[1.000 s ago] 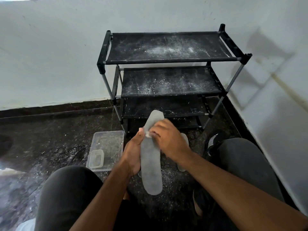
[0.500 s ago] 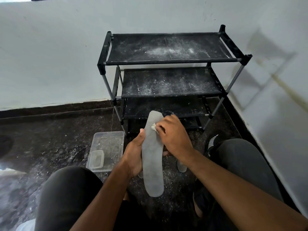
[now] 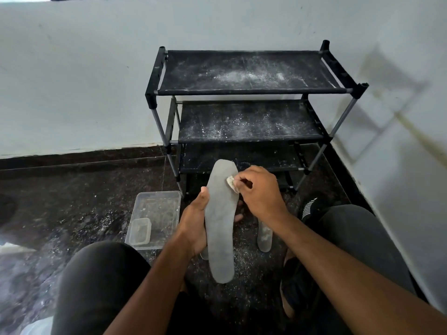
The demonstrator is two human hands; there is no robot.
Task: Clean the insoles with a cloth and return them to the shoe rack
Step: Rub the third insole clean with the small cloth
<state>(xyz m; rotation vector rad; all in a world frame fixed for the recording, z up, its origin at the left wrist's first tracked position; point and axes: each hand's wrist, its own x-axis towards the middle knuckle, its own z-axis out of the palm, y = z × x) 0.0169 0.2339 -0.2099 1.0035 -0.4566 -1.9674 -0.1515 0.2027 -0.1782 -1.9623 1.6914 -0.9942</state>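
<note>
A long grey insole stands nearly upright in front of me. My left hand grips it at mid-length, thumb on its left edge and fingers curled behind. My right hand pinches a small white cloth against the insole's upper right edge. A second grey insole lies on the floor under my right forearm, partly hidden. The black shoe rack stands against the wall behind, its shelves dusted with white powder.
A clear plastic tray holding a small clear tub sits on the dark, powder-strewn floor at left. A black shoe with white stripes lies by my right knee. The walls meet in a corner to the right.
My right hand has slid the cloth up the insole towards its toe end and onto the right edge. The left hand has kept its hold and the insole has barely shifted.
</note>
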